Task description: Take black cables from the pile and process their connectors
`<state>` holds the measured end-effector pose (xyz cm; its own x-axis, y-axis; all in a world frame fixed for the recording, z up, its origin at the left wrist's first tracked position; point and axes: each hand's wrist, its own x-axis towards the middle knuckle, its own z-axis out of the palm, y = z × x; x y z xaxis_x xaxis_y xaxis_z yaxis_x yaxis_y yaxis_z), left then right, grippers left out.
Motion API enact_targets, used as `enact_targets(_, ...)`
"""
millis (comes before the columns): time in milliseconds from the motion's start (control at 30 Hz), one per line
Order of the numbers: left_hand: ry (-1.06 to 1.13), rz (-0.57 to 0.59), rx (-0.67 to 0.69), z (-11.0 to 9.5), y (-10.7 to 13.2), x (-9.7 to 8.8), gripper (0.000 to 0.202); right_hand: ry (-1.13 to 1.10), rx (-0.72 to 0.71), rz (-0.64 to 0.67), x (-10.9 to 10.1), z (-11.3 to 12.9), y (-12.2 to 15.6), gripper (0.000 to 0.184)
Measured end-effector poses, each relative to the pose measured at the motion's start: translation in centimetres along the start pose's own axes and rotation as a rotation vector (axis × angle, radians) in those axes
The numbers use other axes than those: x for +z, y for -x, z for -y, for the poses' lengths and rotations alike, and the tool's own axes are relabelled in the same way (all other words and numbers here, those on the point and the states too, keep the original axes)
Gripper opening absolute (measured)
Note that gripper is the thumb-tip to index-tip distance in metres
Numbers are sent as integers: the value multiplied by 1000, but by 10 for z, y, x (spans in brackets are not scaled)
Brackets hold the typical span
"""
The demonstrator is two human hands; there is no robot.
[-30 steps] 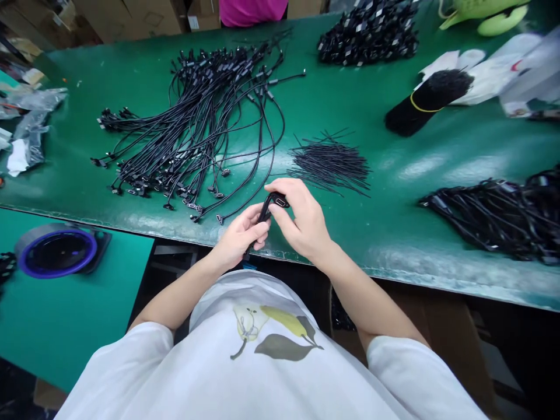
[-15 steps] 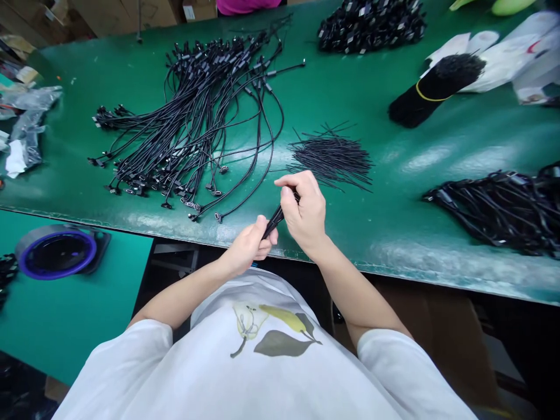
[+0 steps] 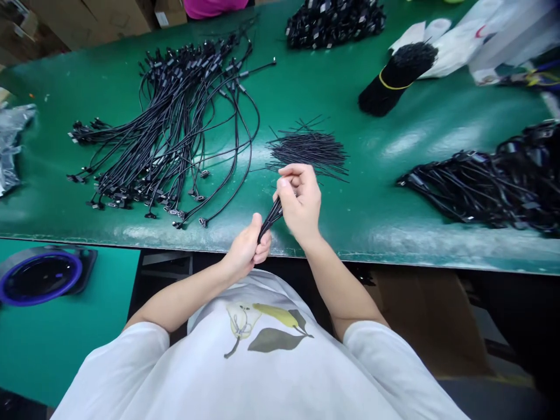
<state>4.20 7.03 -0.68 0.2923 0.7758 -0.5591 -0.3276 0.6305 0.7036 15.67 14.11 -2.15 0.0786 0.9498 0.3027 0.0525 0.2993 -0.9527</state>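
"Black, the cable bundle [image 3: 271, 220], wasn't it? Where was it?"

"Between the two hands, seen over the near edge of the worktop [image 3: 371, 216], slanting from seven o'clock up to one."

"And the left hand [image 3: 245, 247]?"

"At the lower end, fingers wrapped round the strands and gripping them, thumb pointing towards twelve."

"What about the right hand [image 3: 301, 202]?"

"Its fingers were curled in at the upper end, thumb and forefinger close together. They hid that end, so I couldn't tell whether they pinched it."

"What lay around, taking the bundle as the clock's centre?"

"Just beyond the right hand, at one o'clock, a pile of thin black strips [image 3: 310, 150]. Between ten and eleven, a wide spread of loose cables [image 3: 170, 125], many connectors towards the near side."

"Farther off?"

"At one o'clock, near the far edge, a dense black heap with metal ends [image 3: 335, 24]; between one and two, a thick black bundle with a yellow band [image 3: 394, 80]; at three, a long heap of folded cables [image 3: 485, 186]. Between eight and nine, on a separate green surface [image 3: 87, 344], sat a round dark thing with a purple rim [image 3: 79, 271]."
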Motion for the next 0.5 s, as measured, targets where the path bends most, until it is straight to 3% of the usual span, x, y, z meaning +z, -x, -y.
enact_targets(133,-48,-116,118,5,-16,-3,65,-271,180,131,3,-7,20,60)
enact_targets(200,-181,-136,184,8,-27,-5,63,-363,345,213,3,-8,36,59)
enact_targets(300,-582,-3,274,7,-35,-9,58,-386,521,227,-7,-9,51,44)
enact_targets(367,-929,67,394,2,-28,-21,47,-296,480,167,-31,-13,45,41)
enact_targets(400,-1101,7,479,-2,-23,-31,44,-182,424,122,-49,-15,37,40)
enact_targets(500,-1528,-364,687,-15,-9,-78,49,412,248,-142,-137,-16,0,34)
